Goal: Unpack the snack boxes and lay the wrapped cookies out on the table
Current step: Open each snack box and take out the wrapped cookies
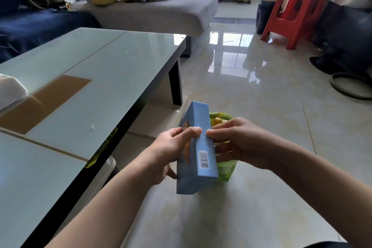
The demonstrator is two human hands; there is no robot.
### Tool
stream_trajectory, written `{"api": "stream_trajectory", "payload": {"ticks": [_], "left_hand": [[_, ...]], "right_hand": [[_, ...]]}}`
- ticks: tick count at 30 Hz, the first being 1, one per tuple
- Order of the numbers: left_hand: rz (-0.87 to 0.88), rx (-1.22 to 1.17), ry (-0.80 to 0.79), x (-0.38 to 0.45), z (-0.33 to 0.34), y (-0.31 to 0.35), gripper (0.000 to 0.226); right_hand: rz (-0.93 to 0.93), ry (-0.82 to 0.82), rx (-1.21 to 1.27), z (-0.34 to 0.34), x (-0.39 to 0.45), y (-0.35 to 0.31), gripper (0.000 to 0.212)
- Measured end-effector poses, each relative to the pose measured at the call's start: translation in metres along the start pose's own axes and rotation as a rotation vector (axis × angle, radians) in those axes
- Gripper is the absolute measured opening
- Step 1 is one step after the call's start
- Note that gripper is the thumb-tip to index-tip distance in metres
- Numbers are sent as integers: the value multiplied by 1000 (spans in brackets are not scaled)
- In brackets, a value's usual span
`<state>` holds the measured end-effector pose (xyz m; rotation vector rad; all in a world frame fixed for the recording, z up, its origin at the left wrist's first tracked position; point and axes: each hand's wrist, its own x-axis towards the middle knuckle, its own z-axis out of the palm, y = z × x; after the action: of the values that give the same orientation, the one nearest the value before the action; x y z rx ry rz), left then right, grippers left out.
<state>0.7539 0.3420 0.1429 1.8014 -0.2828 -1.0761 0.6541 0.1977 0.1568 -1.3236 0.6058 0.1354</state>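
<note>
Blue cardboard box (pixel 198 147), gripped by both hands

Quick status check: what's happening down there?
Both hands, left hand and right hand, grip blue snack box, still closed. Green bag behind it. Nothing blocking table.

I note a glass-topped low table with dark frame (pixel 112 62) at left, a brown rectangular panel (pixel 46 102) on its top. A green plastic bag (pixel 225 169) sits on the glossy tiled floor (pixel 261 106).
</note>
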Motion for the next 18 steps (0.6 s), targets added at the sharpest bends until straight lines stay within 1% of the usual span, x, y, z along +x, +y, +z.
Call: {"api": "stream_trajectory", "payload": {"ticks": [2,4,7,14,18], "left_hand": [[34,63,9,0,-1,0,41],[60,81,32,1,0,0,34],[102,111,81,3,1,-2,24],[170,44,46,9,6,-5,28],[217,1,64,8,11,-4,17]], "right_hand": [[-26,39,-131,2,-1,2,21],[-43,68,-224,6,-2,4,15],[-85,88,-322,11,0,6,16],[-143,113,-396,16,0,7,19],[-179,132,-416,16,1,8,23]]}}
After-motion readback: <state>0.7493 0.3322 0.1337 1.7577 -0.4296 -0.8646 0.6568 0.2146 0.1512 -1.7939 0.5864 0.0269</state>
